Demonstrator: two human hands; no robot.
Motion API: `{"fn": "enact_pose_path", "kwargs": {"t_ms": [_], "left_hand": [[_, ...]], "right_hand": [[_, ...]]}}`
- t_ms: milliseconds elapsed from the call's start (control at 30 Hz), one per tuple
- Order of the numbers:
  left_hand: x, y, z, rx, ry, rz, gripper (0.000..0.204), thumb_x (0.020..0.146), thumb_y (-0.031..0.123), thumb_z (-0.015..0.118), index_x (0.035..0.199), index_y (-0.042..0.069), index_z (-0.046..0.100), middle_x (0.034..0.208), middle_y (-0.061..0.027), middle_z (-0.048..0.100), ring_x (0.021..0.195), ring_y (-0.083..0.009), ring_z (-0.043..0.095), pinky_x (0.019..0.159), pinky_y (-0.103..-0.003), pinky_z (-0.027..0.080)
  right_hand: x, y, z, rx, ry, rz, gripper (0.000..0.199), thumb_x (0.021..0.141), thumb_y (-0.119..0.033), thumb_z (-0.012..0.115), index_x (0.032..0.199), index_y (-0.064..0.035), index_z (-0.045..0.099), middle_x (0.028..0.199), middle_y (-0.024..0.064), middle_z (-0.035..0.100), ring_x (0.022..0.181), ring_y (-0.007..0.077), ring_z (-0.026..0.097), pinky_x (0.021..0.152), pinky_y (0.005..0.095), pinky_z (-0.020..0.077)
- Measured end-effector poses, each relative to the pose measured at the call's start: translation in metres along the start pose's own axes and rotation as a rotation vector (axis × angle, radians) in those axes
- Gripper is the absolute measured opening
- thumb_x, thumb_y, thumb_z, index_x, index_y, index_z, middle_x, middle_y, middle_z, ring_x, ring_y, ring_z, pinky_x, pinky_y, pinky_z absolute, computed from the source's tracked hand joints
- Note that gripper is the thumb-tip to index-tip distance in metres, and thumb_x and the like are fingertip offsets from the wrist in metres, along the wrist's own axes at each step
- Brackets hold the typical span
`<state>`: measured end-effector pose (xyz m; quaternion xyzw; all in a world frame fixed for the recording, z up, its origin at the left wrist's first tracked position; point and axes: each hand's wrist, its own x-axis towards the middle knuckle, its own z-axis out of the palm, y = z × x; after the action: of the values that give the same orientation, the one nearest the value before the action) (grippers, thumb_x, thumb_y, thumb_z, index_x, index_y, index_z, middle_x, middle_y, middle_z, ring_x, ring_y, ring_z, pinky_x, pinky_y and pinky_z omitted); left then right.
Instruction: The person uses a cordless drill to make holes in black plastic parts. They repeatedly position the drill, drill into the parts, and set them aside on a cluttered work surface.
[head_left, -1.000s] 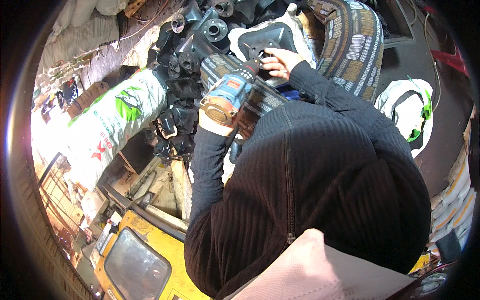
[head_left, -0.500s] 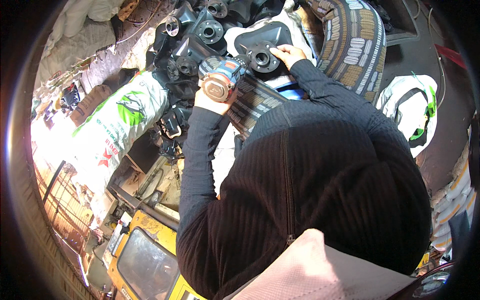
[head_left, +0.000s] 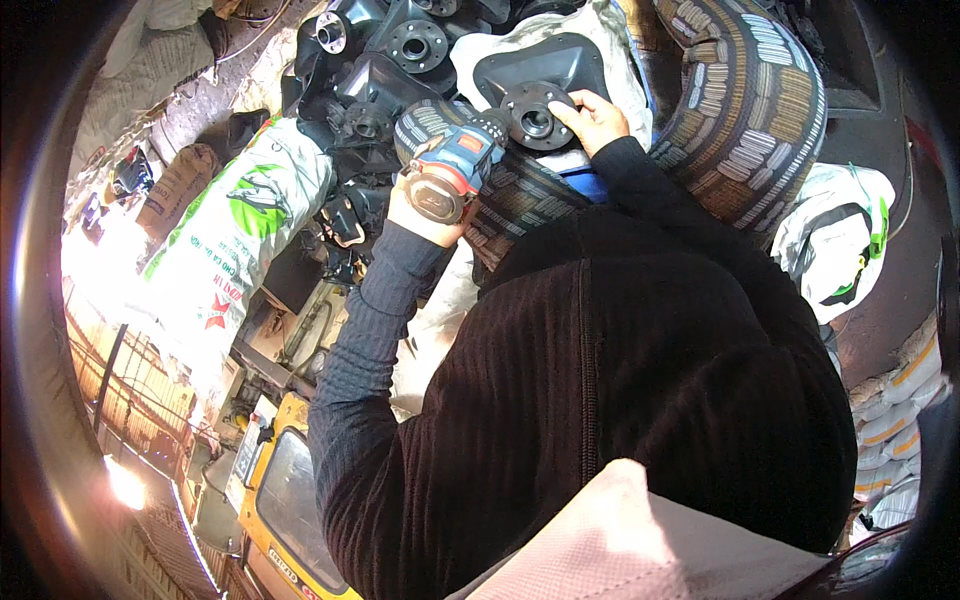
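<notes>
My left hand (head_left: 418,218) grips a blue and black cordless drill (head_left: 455,172) whose nose points up and right at a round black flange (head_left: 534,118). That flange sits on a black moulded bracket part (head_left: 545,62). My right hand (head_left: 592,118) rests on the flange's right edge, fingers curled on it. Both arms wear black ribbed sleeves. The bracket lies on white cloth at the top of the view, beside a patterned tyre (head_left: 745,110).
More black flanged parts (head_left: 412,42) are piled at the upper left. A white and green sack (head_left: 232,240) lies at the left. A yellow machine (head_left: 285,500) sits at the lower left. White cloth bundle (head_left: 840,240) at the right. Stacked sacks (head_left: 900,400) line the right rim.
The drill has swung up and to the right toward the flange. My right hand has stayed on the flange.
</notes>
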<state>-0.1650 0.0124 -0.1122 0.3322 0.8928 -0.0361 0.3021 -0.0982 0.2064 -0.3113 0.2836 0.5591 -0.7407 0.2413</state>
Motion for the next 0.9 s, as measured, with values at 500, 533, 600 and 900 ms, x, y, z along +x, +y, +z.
{"fn": "enact_pose_path", "kwargs": {"t_ms": [500,533,600,900], "left_hand": [[-0.022,0.017,0.061,-1.636,0.394,-0.250,0.040,0.080,0.032,0.057,0.111,0.008,0.051,0.103,-0.0094,0.060,0.093,-0.0253,0.060,0.081,-0.038,0.049],[-0.030,0.029,0.067,-1.993,0.419,-0.203,0.040,0.080,0.031,0.056,0.113,0.008,0.050,0.103,-0.0102,0.059,0.093,-0.0260,0.060,0.081,-0.039,0.049],[-0.066,0.055,0.076,-1.485,0.317,-0.219,0.063,0.066,0.025,0.068,0.122,0.009,0.044,0.108,-0.0145,0.058,0.099,-0.0264,0.059,0.084,-0.037,0.048],[-0.147,0.065,0.114,-1.347,0.677,-0.335,0.081,0.075,0.022,0.069,0.138,0.006,0.023,0.128,-0.0200,0.044,0.110,-0.0266,0.049,0.095,-0.037,0.039]], "right_hand": [[0.022,0.000,-0.012,-0.262,0.039,-0.180,0.043,0.075,-0.038,0.068,0.098,-0.0021,0.064,0.081,0.0048,0.064,0.073,0.0109,0.056,0.070,0.0249,0.0445],[0.024,0.000,-0.016,-0.384,0.003,-0.381,0.043,0.075,-0.036,0.068,0.102,-0.0025,0.063,0.089,0.0091,0.065,0.083,0.0159,0.059,0.075,0.0271,0.0455],[0.025,-0.007,-0.022,-0.444,-0.033,-0.337,0.043,0.074,-0.035,0.070,0.102,-0.0031,0.063,0.083,0.0069,0.063,0.072,0.0147,0.057,0.065,0.0265,0.0441],[-0.072,-0.141,0.035,-0.020,-0.224,-0.496,0.014,0.081,-0.018,0.067,0.089,-0.0072,0.062,0.063,-0.0061,0.053,0.039,0.0004,0.033,0.035,0.0193,0.0218]]}}
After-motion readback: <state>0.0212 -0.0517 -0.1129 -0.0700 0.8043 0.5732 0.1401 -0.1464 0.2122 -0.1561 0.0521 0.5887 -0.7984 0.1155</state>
